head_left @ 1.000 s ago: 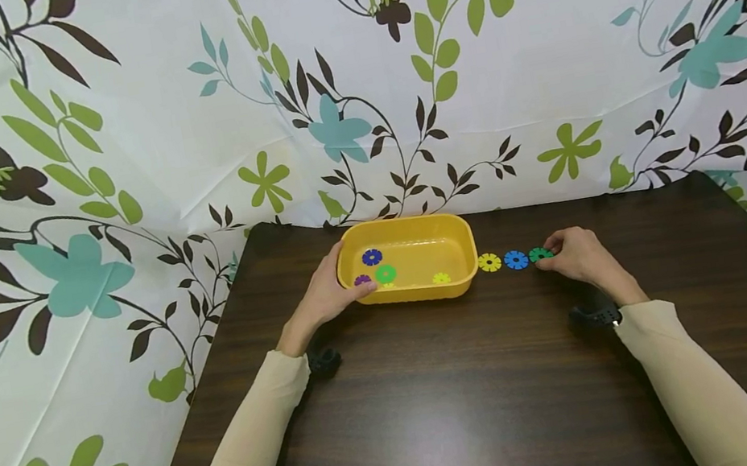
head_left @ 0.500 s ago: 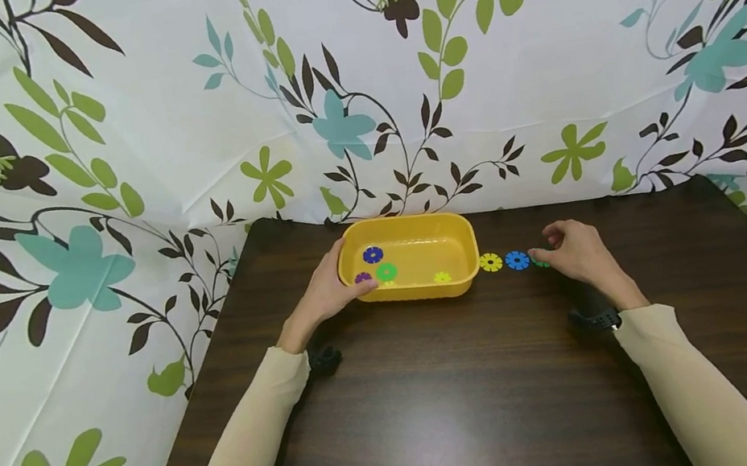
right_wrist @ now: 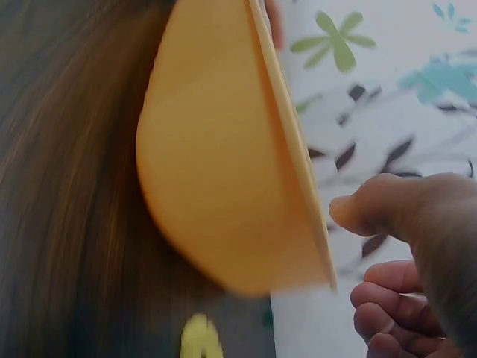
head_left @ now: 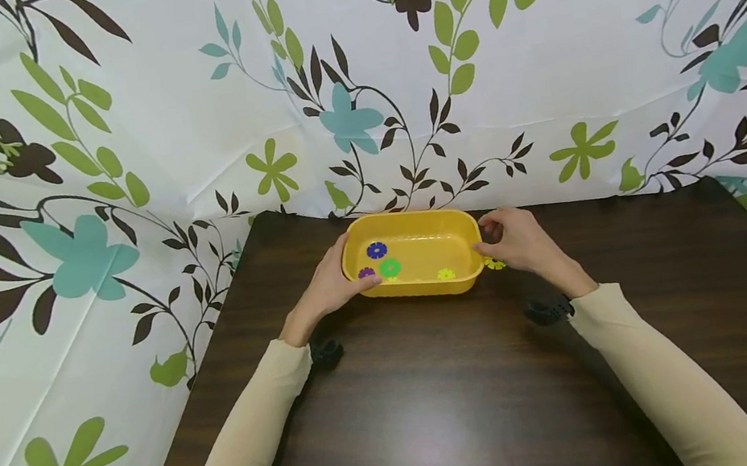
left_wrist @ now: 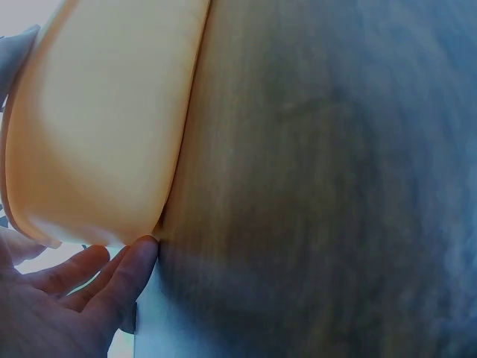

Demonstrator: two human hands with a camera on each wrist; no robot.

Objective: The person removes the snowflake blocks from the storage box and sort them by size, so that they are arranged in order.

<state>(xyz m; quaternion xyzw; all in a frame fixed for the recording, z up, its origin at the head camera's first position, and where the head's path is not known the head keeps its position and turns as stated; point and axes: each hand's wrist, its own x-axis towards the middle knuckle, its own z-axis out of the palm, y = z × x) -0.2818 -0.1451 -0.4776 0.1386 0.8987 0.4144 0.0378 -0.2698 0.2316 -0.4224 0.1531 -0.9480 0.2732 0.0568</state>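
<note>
A yellow plastic basin stands near the far edge of the table. My left hand grips its left end, thumb over the near rim and fingers against the outside. Close by the right end hovers my right hand, thumb near the rim and fingers loosely curled around nothing. Inside the basin lie several notched plastic discs: dark blue, green, purple and yellow. Another yellow disc is on the table just outside, partly covered by the right hand.
The dark wood table reaches from the person's arms back to a patterned cloth hung behind and to the left. Black wrist straps are on both arms.
My right hand has let go of the green disc at the end of the row and moved left to the basin's right end. The left hand keeps its grip.
</note>
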